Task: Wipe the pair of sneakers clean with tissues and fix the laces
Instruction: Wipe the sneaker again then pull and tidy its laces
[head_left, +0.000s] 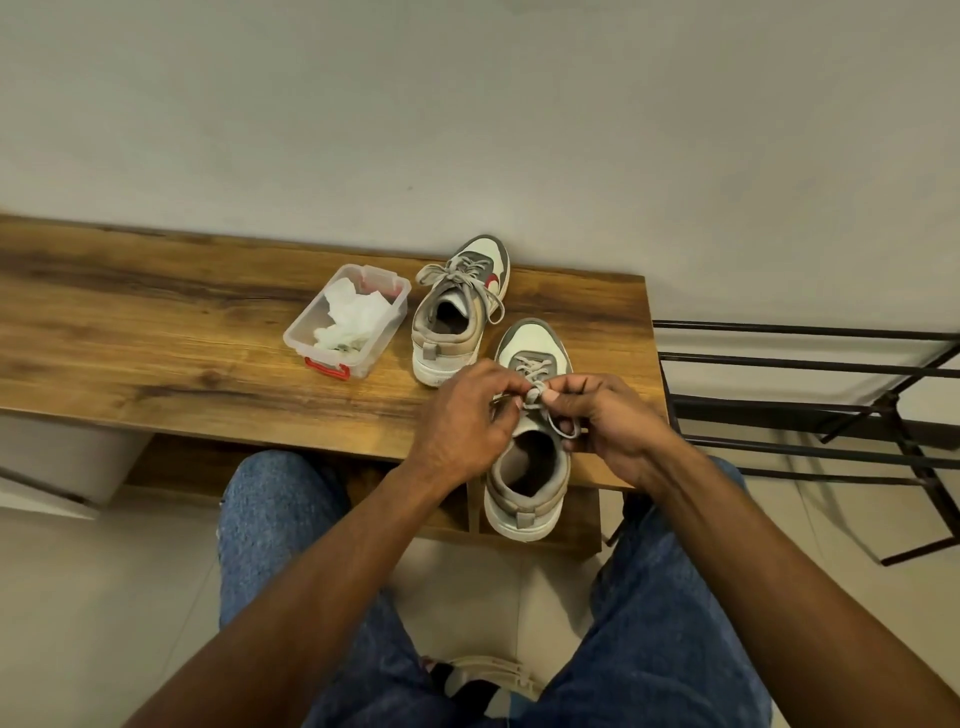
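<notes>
Plain pale wall backs a wood-grain table (156, 322) whose right edge meets a black metal rack (810, 405). Near the table's back edge stands a sneaker (457, 322) of grey and cream panels with its laces tied, just beside a clear plastic box (311, 338) with red clips, holding crumpled white tissues (353, 312). At the front right corner the second sneaker (530, 467) overhangs the edge. The left hand (462, 421) and right hand (613, 421) have fingers pinched together on its flat grey lace (537, 392).

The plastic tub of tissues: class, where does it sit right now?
In the head view, the plastic tub rests on the wooden bench, just left of the far sneaker.
</notes>
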